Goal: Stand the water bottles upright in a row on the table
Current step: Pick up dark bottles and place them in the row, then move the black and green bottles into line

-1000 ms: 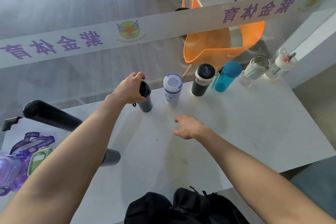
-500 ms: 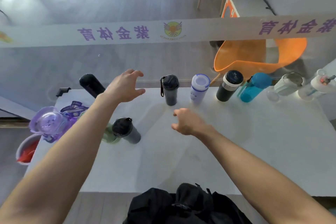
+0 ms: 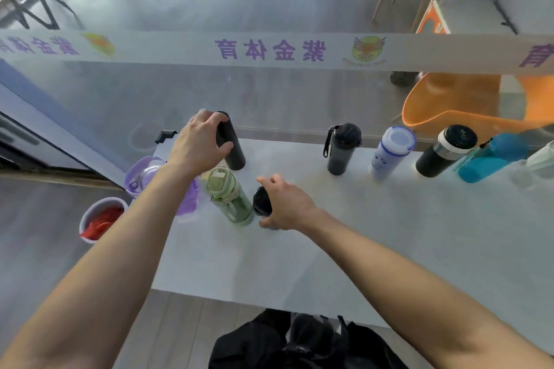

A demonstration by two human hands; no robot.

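Note:
My left hand (image 3: 198, 147) grips a tall matte black bottle (image 3: 230, 142) near the table's far left. My right hand (image 3: 286, 204) closes around a dark grey bottle with a black cap (image 3: 262, 200), beside a green bottle (image 3: 230, 196). A purple bottle (image 3: 144, 174) sits partly hidden behind my left forearm. Along the far edge stand a grey bottle with a strap (image 3: 341, 148), a white bottle with a blue rim (image 3: 391, 153), a black and white tumbler (image 3: 443, 151) and a teal bottle (image 3: 491, 157).
The white table (image 3: 389, 234) ends at a glass wall with a printed white band (image 3: 269, 49). A white bin with red contents (image 3: 100, 219) stands on the floor at left. A black bag (image 3: 302, 341) lies at the near edge. An orange chair (image 3: 467, 105) is behind the glass.
The view swung left. My left hand let go of the grey strap bottle and took hold of the tall black bottle. My right hand moved left onto the dark grey bottle.

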